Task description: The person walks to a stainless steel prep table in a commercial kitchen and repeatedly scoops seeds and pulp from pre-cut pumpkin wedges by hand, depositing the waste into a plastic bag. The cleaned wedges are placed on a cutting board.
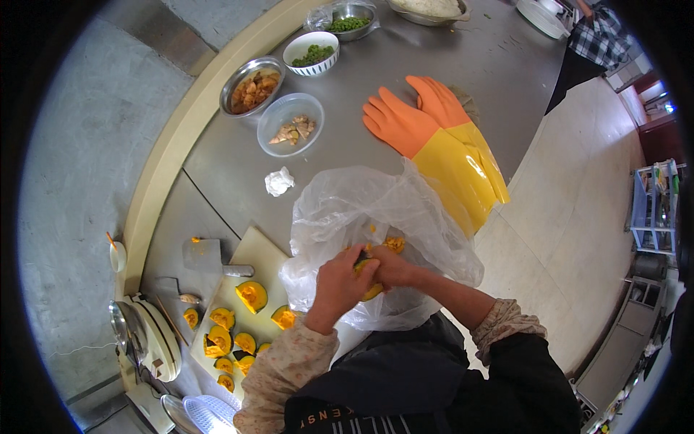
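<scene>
My left hand [342,279] grips a piece of pumpkin [372,293] with dark green rind and orange flesh, its thumb across the piece. Pressed against the same piece, my right hand [394,267] has curled fingers; whether they hold anything is hidden. Both hands are over a translucent plastic bag [347,200] spread at the counter's near edge. Orange pumpkin pulp [394,244] lies in the bag just beyond my right hand. To the left, several cut pumpkin pieces [251,296] rest on and beside a pale cutting board [260,249].
A cleaver [203,256] lies with its handle over the board's edge. Orange-and-yellow rubber gloves [434,130] lie beyond the bag. Farther off stand a bowl of ginger [291,126], other food bowls [252,89] and crumpled tissue [280,182]. A kitchen scale [154,339] stands left. Another person [596,40] is far right.
</scene>
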`<state>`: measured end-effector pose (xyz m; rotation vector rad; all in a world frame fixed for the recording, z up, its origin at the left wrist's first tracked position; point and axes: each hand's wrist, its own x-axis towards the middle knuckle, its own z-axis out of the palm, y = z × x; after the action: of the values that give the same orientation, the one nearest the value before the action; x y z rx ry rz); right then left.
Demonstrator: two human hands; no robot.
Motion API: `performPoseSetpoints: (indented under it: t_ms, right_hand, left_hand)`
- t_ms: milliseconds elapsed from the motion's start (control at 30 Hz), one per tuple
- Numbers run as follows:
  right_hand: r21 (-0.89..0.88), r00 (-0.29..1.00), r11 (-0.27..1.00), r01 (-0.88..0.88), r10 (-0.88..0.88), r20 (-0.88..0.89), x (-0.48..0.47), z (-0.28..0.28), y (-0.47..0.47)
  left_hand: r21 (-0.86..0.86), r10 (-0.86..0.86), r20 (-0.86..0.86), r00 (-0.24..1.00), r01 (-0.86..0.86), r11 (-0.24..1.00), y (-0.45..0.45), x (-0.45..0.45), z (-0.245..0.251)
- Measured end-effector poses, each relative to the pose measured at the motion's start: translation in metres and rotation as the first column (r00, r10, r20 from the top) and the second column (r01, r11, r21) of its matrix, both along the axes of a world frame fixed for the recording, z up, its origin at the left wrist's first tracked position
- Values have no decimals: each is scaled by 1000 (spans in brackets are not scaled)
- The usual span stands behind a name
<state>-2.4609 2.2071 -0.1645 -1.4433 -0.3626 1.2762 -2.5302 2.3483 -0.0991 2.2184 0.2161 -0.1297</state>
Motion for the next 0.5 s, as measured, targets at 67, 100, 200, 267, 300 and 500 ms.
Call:
performPoseSetpoints:
  t_ms: [67, 100, 200, 267, 300, 500]
  right_hand:
    - [7, 997, 1000, -8, 9, -76, 7, 3, -9]
    - [10, 993, 1000, -14, 15, -117, 8, 4, -13]
    - [43, 922, 946, 322, -303, -239, 5, 7, -4]
    - [15, 893, 933, 360, -340, -294, 12, 18, -3]
    - [-4, 874, 924, 382, -363, -323, 14, 23, -3]
    - [-169, 939, 955, 245, -190, 286, 8, -6, -9]
  left_hand:
    - [-108, 31, -44, 999, -35, 994, 11, 3, 6]
    - [-159, 53, -66, 996, -63, 985, 15, 5, 12]
    - [-360, 159, -17, 987, -155, 920, 21, 6, 4]
    - [-419, 208, 28, 978, -177, 891, 23, 5, 1]
    - [-427, 208, 28, 978, -177, 887, 24, 3, 0]
    - [-588, 236, -11, 972, -198, 785, 26, -5, -9]
